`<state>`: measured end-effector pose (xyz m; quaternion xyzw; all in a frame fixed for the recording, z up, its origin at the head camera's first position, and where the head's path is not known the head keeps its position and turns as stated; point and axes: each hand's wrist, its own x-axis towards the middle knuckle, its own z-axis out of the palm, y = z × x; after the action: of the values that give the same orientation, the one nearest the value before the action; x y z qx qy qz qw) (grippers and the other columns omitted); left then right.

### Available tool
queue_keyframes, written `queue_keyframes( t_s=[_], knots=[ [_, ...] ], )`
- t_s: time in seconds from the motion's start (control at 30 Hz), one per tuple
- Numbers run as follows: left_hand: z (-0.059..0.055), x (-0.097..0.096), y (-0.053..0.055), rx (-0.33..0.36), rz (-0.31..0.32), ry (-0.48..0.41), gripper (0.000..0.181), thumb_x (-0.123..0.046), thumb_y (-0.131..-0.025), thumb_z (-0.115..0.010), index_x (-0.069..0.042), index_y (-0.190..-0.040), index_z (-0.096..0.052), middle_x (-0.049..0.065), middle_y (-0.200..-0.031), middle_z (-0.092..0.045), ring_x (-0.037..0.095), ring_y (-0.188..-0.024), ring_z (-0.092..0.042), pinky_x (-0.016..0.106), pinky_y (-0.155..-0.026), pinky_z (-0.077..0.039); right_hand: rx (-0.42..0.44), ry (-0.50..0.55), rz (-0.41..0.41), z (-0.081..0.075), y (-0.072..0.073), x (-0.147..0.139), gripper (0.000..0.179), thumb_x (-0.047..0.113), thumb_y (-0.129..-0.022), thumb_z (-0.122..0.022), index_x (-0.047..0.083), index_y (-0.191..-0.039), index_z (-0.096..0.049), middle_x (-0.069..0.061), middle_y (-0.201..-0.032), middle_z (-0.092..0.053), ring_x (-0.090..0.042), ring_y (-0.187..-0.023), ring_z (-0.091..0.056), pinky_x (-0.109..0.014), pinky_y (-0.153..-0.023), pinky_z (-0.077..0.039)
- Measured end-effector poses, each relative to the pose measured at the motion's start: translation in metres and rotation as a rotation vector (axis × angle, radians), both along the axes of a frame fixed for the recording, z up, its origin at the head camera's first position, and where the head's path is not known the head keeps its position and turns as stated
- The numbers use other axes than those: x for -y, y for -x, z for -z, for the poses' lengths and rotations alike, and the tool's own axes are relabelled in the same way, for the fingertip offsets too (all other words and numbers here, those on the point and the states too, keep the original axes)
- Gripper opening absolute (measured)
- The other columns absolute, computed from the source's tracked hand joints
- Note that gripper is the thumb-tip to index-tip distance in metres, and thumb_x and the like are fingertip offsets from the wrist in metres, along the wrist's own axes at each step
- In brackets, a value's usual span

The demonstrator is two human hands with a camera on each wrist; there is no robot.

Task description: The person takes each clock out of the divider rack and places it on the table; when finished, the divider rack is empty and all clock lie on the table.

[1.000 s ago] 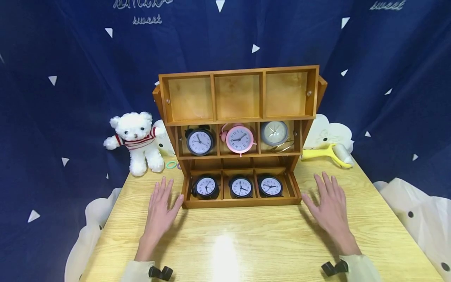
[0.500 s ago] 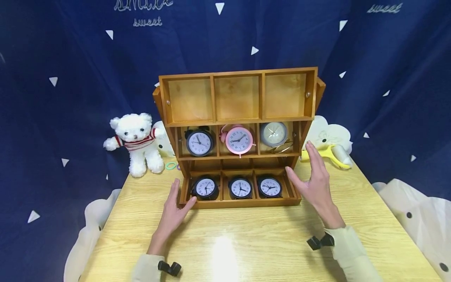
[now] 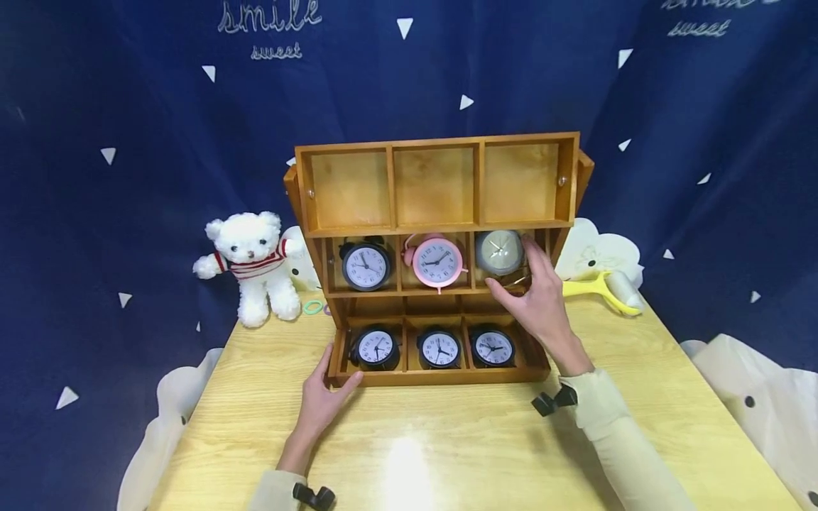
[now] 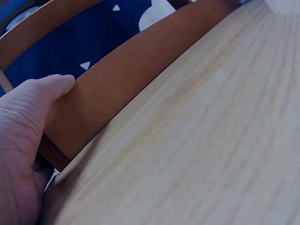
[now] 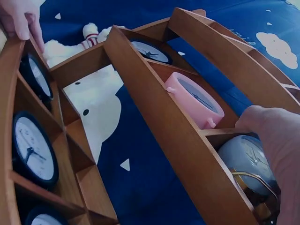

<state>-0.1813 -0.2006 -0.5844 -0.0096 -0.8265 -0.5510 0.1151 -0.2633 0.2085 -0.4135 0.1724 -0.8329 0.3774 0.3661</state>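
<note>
At the lower left corner of the three-tiered brown wooden shelf [image 3: 441, 378], the left hand [image 3: 322, 401] grips the frame, its thumb over the edge of the front board and its other fingers along the outer side. Higher up, at the right compartment of the middle tier, the right hand [image 3: 546, 312] is spread wide around a round grey clock with a pale dial [image 3: 500, 253], thumb at the lower left and fingers at the right; whether it touches the clock, I cannot tell. Thin gold-coloured metal loops [image 5: 255, 176] lie just beside that clock.

In the centre compartment of the same tier sits a round pink alarm clock [image 3: 437, 262], and to its left a round black alarm clock [image 3: 366, 265]. The bottom tier holds three more black clocks with white dials [image 3: 439, 349], one per compartment.

Cream sleeves [image 3: 613, 426] cover both forearms, with a small black device [image 3: 554, 401] at each cuff. The shelf stands on a light wood-grain table [image 3: 358, 440]. Left of it sits a white plush bear in a red-striped top [image 3: 255, 266], near a small green ring [image 3: 312, 307]; to its right lies a yellow-handled roller [image 3: 603, 287]. Behind hangs a navy curtain with white triangles [image 3: 192, 128].
</note>
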Motion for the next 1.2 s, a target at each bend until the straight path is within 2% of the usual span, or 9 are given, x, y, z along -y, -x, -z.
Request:
queue_keyframes(
  t_s=[0.2, 0.33, 0.5, 0.73, 0.97, 1.2],
  knots=[
    [0.005, -0.003, -0.005, -0.01, -0.01, -0.016, 0.092, -0.03, -0.086, -0.088, -0.006, -0.161, -0.039, 0.02, -0.157, -0.048, 0.032, -0.143, -0.049, 0.046, -0.115, -0.042, 0.039, -0.016, 0.043, 0.001, 0.01, 0.004, 0.092, 0.024, -0.074, -0.092, -0.004, -0.149, -0.047, -0.028, -0.142, -0.056, -0.046, -0.128, -0.055, -0.063, -0.107, -0.046],
    [0.006, -0.004, -0.006, -0.017, -0.01, -0.037, 0.093, -0.028, -0.086, -0.088, -0.005, -0.161, -0.038, 0.02, -0.157, -0.047, 0.032, -0.142, -0.049, 0.038, -0.115, -0.041, 0.03, -0.021, 0.06, 0.001, 0.017, 0.005, 0.087, 0.023, -0.073, -0.092, -0.006, -0.144, -0.05, -0.029, -0.134, -0.061, -0.047, -0.121, -0.059, -0.063, -0.104, -0.048],
    [0.0, -0.003, -0.003, -0.022, -0.008, -0.057, 0.092, -0.027, -0.087, -0.088, -0.005, -0.161, -0.039, 0.02, -0.157, -0.048, 0.03, -0.141, -0.05, 0.028, -0.113, -0.041, 0.027, -0.024, 0.063, -0.004, 0.025, 0.006, 0.089, 0.023, -0.072, -0.094, -0.004, -0.145, -0.051, -0.028, -0.135, -0.061, -0.046, -0.123, -0.058, -0.063, -0.105, -0.047],
    [-0.001, -0.002, 0.003, -0.041, -0.008, -0.065, 0.091, -0.025, -0.087, -0.088, -0.004, -0.16, -0.039, 0.021, -0.156, -0.049, 0.034, -0.139, -0.053, 0.031, -0.112, -0.043, -0.013, -0.013, 0.082, -0.005, 0.03, 0.008, 0.087, 0.026, -0.071, -0.094, -0.003, -0.143, -0.054, -0.027, -0.133, -0.063, -0.045, -0.121, -0.06, -0.062, -0.101, -0.049],
    [0.002, -0.003, 0.002, -0.03, -0.011, -0.07, 0.092, -0.026, -0.085, -0.089, -0.008, -0.161, -0.04, 0.018, -0.156, -0.05, 0.031, -0.14, -0.052, 0.028, -0.112, -0.043, -0.076, 0.023, 0.096, 0.002, 0.029, 0.008, 0.085, 0.026, -0.067, -0.094, -0.003, -0.138, -0.058, -0.025, -0.129, -0.066, -0.044, -0.117, -0.063, -0.061, -0.098, -0.052],
    [0.002, -0.004, 0.002, -0.008, -0.033, -0.036, 0.09, -0.021, -0.086, -0.088, -0.007, -0.161, -0.039, 0.019, -0.156, -0.05, 0.032, -0.141, -0.052, 0.037, -0.115, -0.041, -0.101, 0.043, 0.106, 0.004, 0.026, 0.008, 0.087, 0.029, -0.069, -0.094, -0.003, -0.141, -0.057, -0.023, -0.133, -0.065, -0.042, -0.12, -0.062, -0.061, -0.1, -0.052]
  ],
)
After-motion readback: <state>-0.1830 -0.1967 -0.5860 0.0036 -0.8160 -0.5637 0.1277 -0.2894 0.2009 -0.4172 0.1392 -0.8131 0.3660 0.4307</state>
